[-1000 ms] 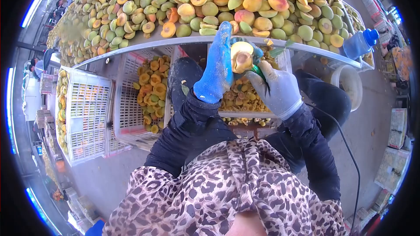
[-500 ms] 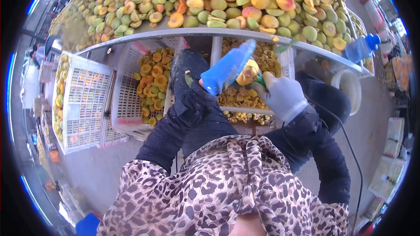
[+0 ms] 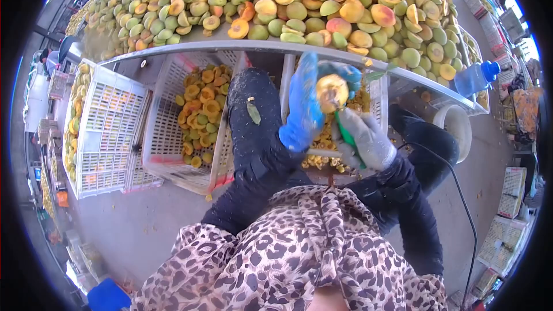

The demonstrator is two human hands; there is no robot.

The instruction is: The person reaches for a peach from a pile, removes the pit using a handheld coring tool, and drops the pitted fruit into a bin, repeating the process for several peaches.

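Note:
My left hand, in a blue glove, is closed around a peach half with its cut face turned up. In my grey-gloved right hand is a green-handled tool, its upper end against the lower rim of the peach half. The tool's tip is too small and blurred to make out. Both hands are above a crate of yellow cut pieces, which they partly hide.
Halved peaches are heaped on the table behind its metal edge. A white crate holding hollowed peach halves stands left of my leg. A blue bottle and white bucket are at the right. A black cable hangs there.
My left hand has turned from a blurred, tilted pose to upright around the peach half, whose cut face now shows. My right hand has lowered slightly, with the green handle more visible.

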